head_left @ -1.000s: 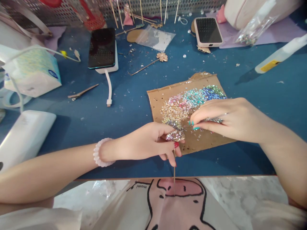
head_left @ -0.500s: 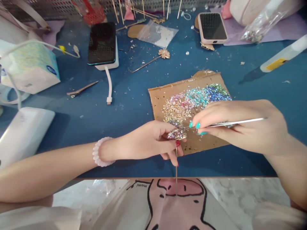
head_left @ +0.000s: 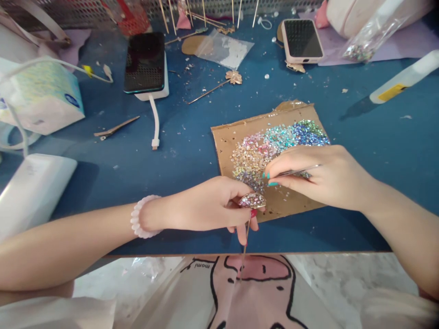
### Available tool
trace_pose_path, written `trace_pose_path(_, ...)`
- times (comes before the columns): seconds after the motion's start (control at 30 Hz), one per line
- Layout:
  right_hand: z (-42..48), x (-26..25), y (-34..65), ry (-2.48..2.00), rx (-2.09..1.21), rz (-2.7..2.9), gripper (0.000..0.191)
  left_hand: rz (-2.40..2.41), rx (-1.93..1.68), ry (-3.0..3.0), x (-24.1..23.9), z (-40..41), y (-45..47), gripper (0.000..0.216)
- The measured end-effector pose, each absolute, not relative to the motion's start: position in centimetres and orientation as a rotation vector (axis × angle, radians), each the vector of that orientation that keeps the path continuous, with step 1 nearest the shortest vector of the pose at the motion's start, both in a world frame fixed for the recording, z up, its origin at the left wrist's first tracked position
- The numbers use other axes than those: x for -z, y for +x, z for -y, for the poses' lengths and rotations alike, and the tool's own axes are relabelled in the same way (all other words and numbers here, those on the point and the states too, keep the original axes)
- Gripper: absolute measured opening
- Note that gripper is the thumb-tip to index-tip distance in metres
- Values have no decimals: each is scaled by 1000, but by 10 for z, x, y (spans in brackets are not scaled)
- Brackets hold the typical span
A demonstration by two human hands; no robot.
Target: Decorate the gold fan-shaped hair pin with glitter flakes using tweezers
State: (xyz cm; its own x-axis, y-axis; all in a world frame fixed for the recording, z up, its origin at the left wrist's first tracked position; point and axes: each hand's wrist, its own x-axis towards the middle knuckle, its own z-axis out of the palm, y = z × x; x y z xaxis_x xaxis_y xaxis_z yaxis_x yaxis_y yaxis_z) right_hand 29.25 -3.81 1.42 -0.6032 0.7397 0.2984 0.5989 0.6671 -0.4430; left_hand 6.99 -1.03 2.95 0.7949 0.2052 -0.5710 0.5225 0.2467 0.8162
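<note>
My left hand (head_left: 209, 205) is closed round a rhinestone-covered hairpin (head_left: 253, 200), its sparkling domed head at the thumb and its thin metal stem pointing down toward the apron. Between the fingertips of my right hand (head_left: 322, 178) is a pair of slim metal tweezers (head_left: 298, 172). Their tips are over the small rhinestones (head_left: 252, 162) spread on a piece of brown cardboard (head_left: 291, 208). The stones lie in colour patches: gold, pink, turquoise, blue and green. Whether a stone sits in the tweezer tips is too small to tell.
A black phone (head_left: 144, 61) rests on a white power bank with a short cable. A metal hair clip (head_left: 116, 128), another hairpin with a flower head (head_left: 233, 76), a pink-cased phone (head_left: 302, 40), a glue bottle (head_left: 404, 77) and a tissue pack (head_left: 41, 98) lie around.
My right hand has moved left and the tweezers have left the hairpin's head for the stones on the cardboard. The hairpin has tilted slightly, its stem end swinging left.
</note>
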Motion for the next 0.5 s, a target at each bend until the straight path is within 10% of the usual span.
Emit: trace_pose_path(0.5,37,-19,293,-1031,-410,2419,7,-661,197,1292,-26,11,69,17)
